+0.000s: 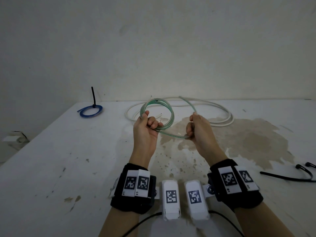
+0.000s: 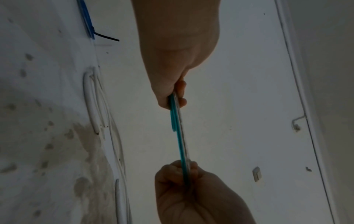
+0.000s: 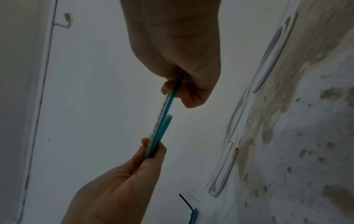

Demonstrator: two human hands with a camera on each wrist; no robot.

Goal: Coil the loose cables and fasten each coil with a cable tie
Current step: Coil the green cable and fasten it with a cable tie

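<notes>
Green translucent cable (image 1: pixel 156 115), held above the middle of the desk (image 1: pixel 51 159), loops in the left hand (image 1: pixel 145 124) whose fingers curl round the coil, its free tail running rightward through the closed right hand (image 1: pixel 196 127), which is nearer that end.

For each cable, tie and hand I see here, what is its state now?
Green cable: partly coiled, held above the table, not tied.
Blue cable: coiled, tied, lying on the table.
White cable: loose on the table.
Spare black ties: unused, lying on the table.
Left hand: grips the coil.
Right hand: grips the green cable's free part.
</notes>
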